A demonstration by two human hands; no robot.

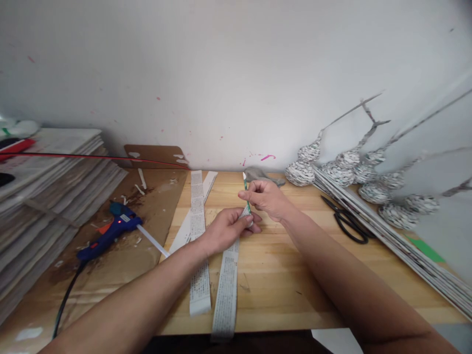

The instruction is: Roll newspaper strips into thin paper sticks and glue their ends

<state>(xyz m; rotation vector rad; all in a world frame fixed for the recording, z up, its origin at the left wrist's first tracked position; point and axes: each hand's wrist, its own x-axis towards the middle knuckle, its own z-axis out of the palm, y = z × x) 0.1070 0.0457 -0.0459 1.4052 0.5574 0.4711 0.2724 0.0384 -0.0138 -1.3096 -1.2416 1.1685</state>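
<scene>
In the head view, the left hand (230,226) has thumb and fingers clamped on the upper end of a newsprint strip (225,285) and the foot of a thin green stick (246,184). The right hand (268,196) is pinched on that stick higher up, its white tip poking out above. The strip's upper end seems bunched round the stick's foot; how tightly, I cannot tell. Its rest runs from below the left hand across the worktop (273,295) and past the front edge.

If the left grip eased, the paper could slacken and slip off the stick. A hard pull could tear the thin strip, and its overhanging tail could catch on the edge or on clothing. Turning the stick at a poor angle could leave the paper skewed.

A 2nd strip (199,246) lies just left, partly under the left forearm, where a drag could shift it. The glue gun (110,233) on the cardboard (158,196) shows a red light, so it may be hot; its glue stick (151,240) points towards that forearm.

Scissors (341,219), paper rods (368,231) and gourd shapes (300,173) crowd the right side. A grey cloth (256,173) lies behind the right hand.
</scene>
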